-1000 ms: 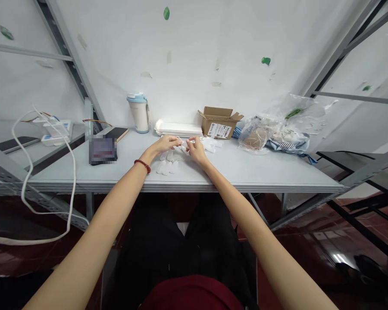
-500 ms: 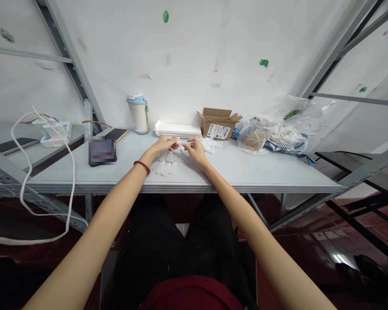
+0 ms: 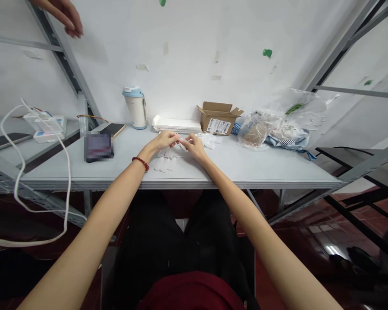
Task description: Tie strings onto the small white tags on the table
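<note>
As left hand [image 3: 165, 140] and right hand [image 3: 195, 147] pinch a small white plastic piece [image 3: 182, 140], its length runs sideways; its heading is unclear.

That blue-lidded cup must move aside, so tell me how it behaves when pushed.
The blue-lidded cup stands tall and slim, so a push near the lid would probably tip it. On the smooth table it should slide if pushed low. Its fill, hence weight, is hidden.

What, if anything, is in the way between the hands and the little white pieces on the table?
Nothing visible. The left hand and right hand both pinch a small white piece, and the other white pieces lie uncovered on the table right beneath them.
</note>
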Demonstrator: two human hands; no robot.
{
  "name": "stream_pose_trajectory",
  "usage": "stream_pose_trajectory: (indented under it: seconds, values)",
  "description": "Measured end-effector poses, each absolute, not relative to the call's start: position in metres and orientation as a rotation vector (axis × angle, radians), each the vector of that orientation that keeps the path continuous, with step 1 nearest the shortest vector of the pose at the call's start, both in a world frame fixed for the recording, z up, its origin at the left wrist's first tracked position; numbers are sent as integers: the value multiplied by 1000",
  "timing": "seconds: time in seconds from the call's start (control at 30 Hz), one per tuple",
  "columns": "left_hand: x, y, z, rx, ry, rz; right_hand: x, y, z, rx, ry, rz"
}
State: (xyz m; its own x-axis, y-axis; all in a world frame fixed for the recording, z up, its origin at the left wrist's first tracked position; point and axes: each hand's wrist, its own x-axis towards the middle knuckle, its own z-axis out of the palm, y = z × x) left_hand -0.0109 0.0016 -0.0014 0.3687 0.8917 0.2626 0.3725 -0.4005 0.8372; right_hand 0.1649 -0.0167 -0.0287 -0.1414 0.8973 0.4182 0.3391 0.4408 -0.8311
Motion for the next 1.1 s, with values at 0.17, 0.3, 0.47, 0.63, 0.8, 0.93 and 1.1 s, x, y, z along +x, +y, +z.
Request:
stream_pose_trajectory:
  seconds: [0.17, 0.3, 0.47, 0.63, 0.8, 0.93, 1.1]
  values:
    - [-11, 3, -1, 1935, 1009, 954, 166, -17, -26, -1025, -1543, 931]
    - [-16, 12, -4, 1930, 1154, 1057, 168, -14, -25, -1072, -1535, 732]
    - [-31, 28, -14, 1976, 1653, 1190, 174, -13, -23, -1250, -1589, 393]
    - [-41, 38, -23, 2096, 1898, 1039, 175, -17, -22, -1489, -1731, 162]
    - [-39, 44, -29, 2291, 1967, 844, 177, -17, -23, -1619, -1855, 47]
    - [-37, 48, -31, 2352, 2008, 730, 179, -14, -28, -1659, -1858, 42]
    - [-35, 48, -32, 2426, 2033, 690, 178, -12, -31, -1631, -1857, 3]
